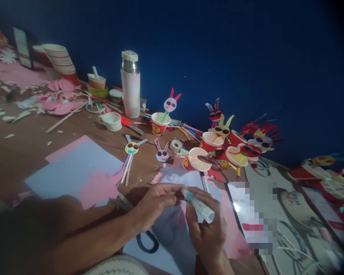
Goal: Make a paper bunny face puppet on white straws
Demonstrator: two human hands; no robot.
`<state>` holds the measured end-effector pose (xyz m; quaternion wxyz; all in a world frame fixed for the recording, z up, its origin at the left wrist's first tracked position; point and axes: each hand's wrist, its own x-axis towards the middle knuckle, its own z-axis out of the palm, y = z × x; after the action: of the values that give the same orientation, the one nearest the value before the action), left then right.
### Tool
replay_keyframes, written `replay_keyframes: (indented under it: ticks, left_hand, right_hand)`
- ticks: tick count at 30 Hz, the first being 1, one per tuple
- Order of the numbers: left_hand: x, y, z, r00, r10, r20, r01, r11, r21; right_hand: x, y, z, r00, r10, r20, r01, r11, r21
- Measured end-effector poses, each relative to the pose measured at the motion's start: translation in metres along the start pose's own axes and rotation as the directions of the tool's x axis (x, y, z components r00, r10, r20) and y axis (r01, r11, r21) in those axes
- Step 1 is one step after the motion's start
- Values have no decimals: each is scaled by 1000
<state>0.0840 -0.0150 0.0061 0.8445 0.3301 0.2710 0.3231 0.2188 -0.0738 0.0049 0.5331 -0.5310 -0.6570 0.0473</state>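
My right hand (pixel 208 225) grips a white glue stick (pixel 198 205), its tip pointing up-left toward my left hand (pixel 156 202). The left hand's fingertips meet the stick's tip and pinch something small there; what it is cannot be made out. Both hands hover over white and pink paper sheets (pixel 174 175). Black scissors (pixel 147 240) lie partly under my left wrist.
Paper cups with bunny faces on sticks (pixel 215 147) crowd the back by the blue wall. A white thermos (pixel 130 86), a small mug (pixel 111 121), stacked cups (pixel 60 59) and paper scraps lie left. A phone (pixel 246 214) lies right. Loose bunny faces (pixel 132 148) rest on the table.
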Motion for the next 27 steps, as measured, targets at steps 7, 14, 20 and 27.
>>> replay_keyframes:
  ticks: [7,14,20,27]
  left_hand:
    - [-2,4,5,998,-1,-62,-6,994,-111]
    - [-1,7,5,999,9,-37,-12,996,-84]
    - [-1,6,4,1000,-22,-11,21,998,-66]
    - [-1,6,4,998,-38,49,41,998,-45]
  right_hand:
    - [0,1,0,998,24,59,-25,1000,11]
    - [1,4,-1,999,29,16,-28,999,-33]
    - [0,5,-1,999,38,-16,-38,999,-19]
    - [4,1,-2,1000,-3,-20,4,1000,23]
